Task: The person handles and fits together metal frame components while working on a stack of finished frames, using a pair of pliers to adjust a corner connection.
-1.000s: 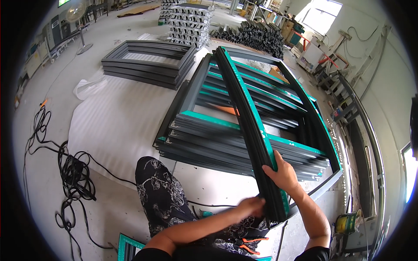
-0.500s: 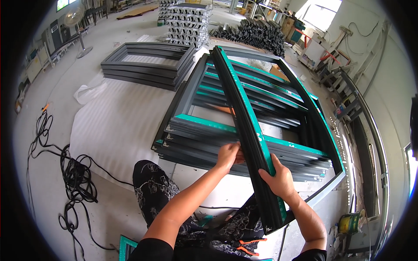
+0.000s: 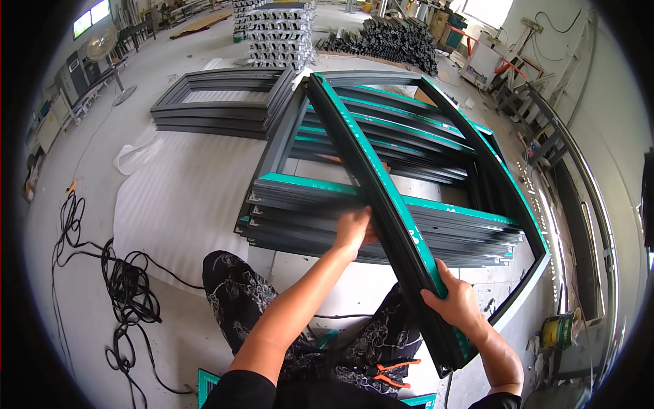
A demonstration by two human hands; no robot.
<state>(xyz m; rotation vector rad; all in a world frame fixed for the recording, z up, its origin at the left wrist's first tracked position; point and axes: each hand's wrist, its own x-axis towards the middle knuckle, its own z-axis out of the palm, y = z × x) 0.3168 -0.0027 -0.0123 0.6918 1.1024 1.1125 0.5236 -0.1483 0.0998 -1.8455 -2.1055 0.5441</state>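
A dark grey window frame (image 3: 381,178) with a green film strip lies askew, tilted, over a stack of similar frames (image 3: 300,208). My right hand (image 3: 455,300) is closed round its long bar near the lower end, thumb on top. Against the left side of the same bar, higher up, my left hand (image 3: 353,230) is curled; it is slightly blurred and its fingertips are partly hidden by the bar. The stacked frames have green strips too, and their mitred corners show at the left. Orange-handled pliers (image 3: 395,375) lie close to my body, by my legs.
A smaller stack of grey frames (image 3: 211,102) sits on white foam sheeting (image 3: 184,198) at the far left. Black cable (image 3: 129,286) coils on the floor at left. Stacked metal profiles (image 3: 281,34) and a pile of dark bars (image 3: 388,44) stand behind. A tin (image 3: 560,330) is at right.
The tilted frame's near end has shifted right along with my right hand. My left hand has slid slightly up along the bar. The whole view has turned a little.
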